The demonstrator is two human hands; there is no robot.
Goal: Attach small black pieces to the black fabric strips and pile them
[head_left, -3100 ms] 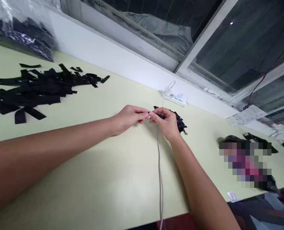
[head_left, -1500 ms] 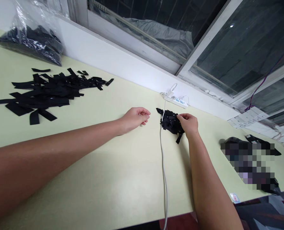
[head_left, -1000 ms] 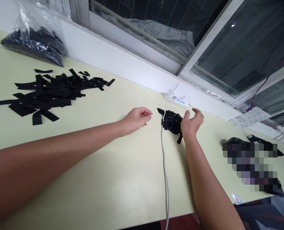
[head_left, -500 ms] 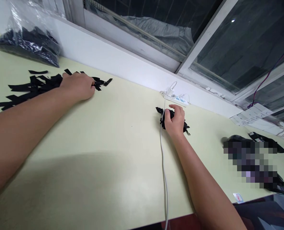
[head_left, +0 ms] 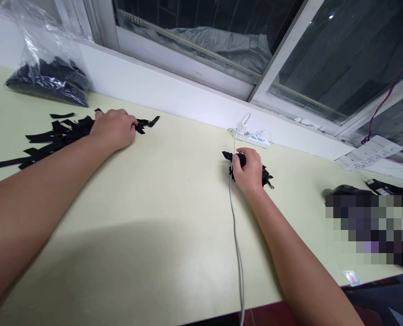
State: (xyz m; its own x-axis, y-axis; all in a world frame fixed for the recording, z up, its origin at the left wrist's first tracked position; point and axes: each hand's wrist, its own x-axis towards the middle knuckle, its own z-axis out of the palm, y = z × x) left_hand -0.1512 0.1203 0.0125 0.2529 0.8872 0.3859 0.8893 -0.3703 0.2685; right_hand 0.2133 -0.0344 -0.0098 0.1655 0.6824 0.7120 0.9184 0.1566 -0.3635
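Your left hand (head_left: 113, 129) lies palm down on the near end of the scattered black strips (head_left: 57, 136), fingers curled over them; whether a strip is already pinched under the palm you cannot tell; your right hand (head_left: 248, 170) sits well apart from it, closed down on the small heap of black pieces (head_left: 266, 174), which pokes out on both sides of the knuckles, with the white cable (head_left: 237, 235) running just beside the thumb toward you. Judging by the two lots, the work looks early; the heap under your right hand is small, while a broad spread of strips stretches away past your left hand on the bench (head_left: 174, 217); beyond that, a clear bag of black pieces (head_left: 48, 79) lies against the wall. Behind your right hand lies a power strip (head_left: 254, 138).
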